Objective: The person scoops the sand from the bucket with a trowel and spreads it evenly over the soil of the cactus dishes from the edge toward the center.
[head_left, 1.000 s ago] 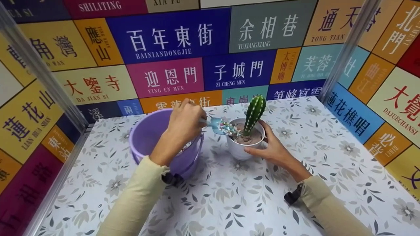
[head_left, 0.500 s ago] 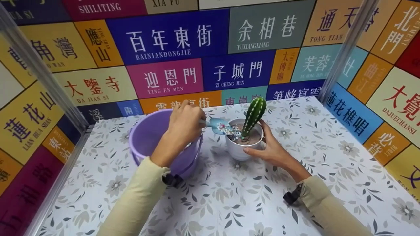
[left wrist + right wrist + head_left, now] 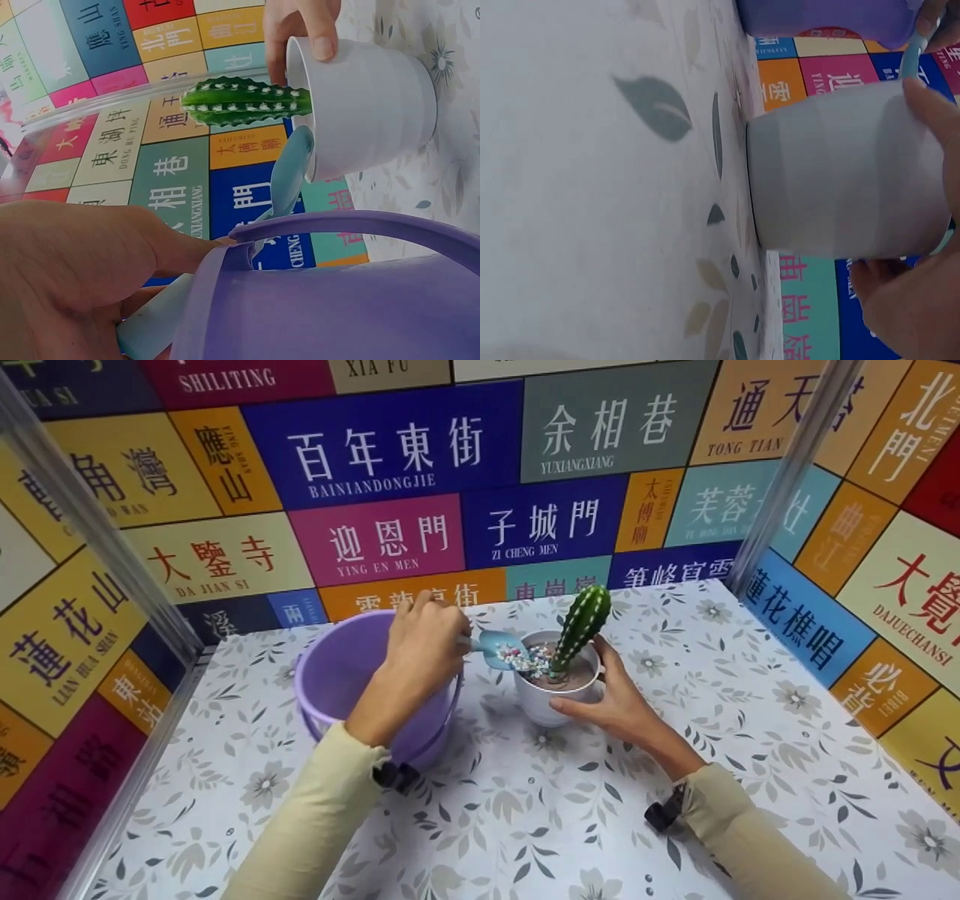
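My left hand [image 3: 424, 645] grips the handle of a light-blue hand trowel [image 3: 489, 640] above the purple bucket's right rim. The trowel's blade meets the left rim of a white pot [image 3: 541, 706], and small multicoloured pebbles [image 3: 513, 657] spread from the blade onto the brown soil. A ribbed green cactus [image 3: 583, 619] leans to the right in the pot. My right hand [image 3: 626, 709] holds the pot from the right, thumb in front and fingers behind. In the left wrist view the trowel's handle [image 3: 154, 319] passes behind the bucket's rim.
The purple bucket [image 3: 330, 664] with its hanging handle stands left of the pot. Both are on a table covered in a floral cloth [image 3: 525, 825]. Panels with coloured lettering [image 3: 382, 442] and clear corner posts [image 3: 795, 472] border the table at the back and sides.
Pebbles have slid from the trowel onto the soil, leaving more of the blade bare. The pot has shifted slightly left under my right hand. My left hand has barely moved.
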The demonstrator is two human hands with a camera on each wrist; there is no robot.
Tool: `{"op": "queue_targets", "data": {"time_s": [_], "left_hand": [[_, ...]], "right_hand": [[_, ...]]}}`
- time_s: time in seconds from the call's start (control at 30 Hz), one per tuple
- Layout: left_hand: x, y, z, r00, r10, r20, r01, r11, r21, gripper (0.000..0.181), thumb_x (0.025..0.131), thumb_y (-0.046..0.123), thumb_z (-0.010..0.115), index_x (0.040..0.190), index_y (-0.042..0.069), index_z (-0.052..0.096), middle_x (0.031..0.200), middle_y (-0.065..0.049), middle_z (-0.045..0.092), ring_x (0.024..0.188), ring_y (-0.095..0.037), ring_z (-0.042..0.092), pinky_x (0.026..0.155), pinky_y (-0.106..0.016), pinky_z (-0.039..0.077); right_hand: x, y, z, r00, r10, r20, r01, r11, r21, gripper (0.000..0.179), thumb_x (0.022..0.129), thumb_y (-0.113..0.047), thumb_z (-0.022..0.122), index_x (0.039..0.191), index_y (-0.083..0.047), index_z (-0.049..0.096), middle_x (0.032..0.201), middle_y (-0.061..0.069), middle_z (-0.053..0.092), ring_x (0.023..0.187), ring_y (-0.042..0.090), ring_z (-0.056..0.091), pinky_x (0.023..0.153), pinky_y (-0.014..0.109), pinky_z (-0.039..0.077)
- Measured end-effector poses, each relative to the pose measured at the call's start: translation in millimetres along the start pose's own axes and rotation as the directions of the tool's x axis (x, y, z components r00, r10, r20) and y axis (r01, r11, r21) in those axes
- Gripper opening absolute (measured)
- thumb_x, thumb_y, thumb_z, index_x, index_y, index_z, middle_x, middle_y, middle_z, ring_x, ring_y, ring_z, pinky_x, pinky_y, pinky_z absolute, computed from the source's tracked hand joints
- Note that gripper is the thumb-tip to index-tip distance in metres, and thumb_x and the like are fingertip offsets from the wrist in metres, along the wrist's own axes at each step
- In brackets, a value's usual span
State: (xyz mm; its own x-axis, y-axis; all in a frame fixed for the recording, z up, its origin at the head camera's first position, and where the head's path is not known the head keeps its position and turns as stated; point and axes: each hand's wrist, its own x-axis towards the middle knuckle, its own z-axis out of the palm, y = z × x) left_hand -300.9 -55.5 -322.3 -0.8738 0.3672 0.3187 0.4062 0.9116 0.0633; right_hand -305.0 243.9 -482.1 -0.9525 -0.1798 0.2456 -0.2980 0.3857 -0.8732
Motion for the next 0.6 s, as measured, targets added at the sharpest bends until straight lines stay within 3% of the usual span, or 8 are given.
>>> {"op": "queue_targets", "data": {"time_s": [0.17,0.37,0.6], "left_hand": [[-1.2,1.8,0.3,1.0,-0.004,-0.019,0.004,1.0,0.018,0.014,0.093,0.011,0.077,0.101,0.016,0.088,0.105,-0.009,0.082,0.113,-0.035,0.064,0.101,-0.054,0.048],[-1.5,4.0,0.4,1.0,-0.013,-0.024,0.014,0.998,0.064,0.012,0.095,0.016,0.077,0.101,0.017,0.088,0.108,-0.009,0.081,0.114,-0.034,0.063,0.098,-0.053,0.048],[-2.1,7.4,0.6,0.999,-0.003,-0.033,0.006,0.996,0.093,0.012,0.096,0.017,0.077,0.1,0.015,0.087,0.112,-0.009,0.081,0.119,-0.033,0.062,0.102,-0.054,0.048]], "right_hand": [[0.3,4.6,-3.5,0.998,0.002,0.058,-0.008,0.996,0.092,0.126,0.087,-0.027,0.093,0.175,-0.018,0.003,0.182,0.015,0.012,0.164,0.043,0.027,0.134,0.063,0.017],[0.0,0.9,2.2,1.0,-0.014,-0.01,0.014,1.0,-0.015,0.128,0.084,-0.034,0.096,0.175,-0.014,0.008,0.18,0.018,0.019,0.163,0.041,0.03,0.132,0.061,0.026],[-1.6,0.2,5.2,0.999,-0.037,-0.012,0.037,0.999,-0.041,0.125,0.086,-0.034,0.093,0.174,-0.012,0.008,0.18,0.02,0.016,0.166,0.04,0.024,0.134,0.062,0.019]]}}
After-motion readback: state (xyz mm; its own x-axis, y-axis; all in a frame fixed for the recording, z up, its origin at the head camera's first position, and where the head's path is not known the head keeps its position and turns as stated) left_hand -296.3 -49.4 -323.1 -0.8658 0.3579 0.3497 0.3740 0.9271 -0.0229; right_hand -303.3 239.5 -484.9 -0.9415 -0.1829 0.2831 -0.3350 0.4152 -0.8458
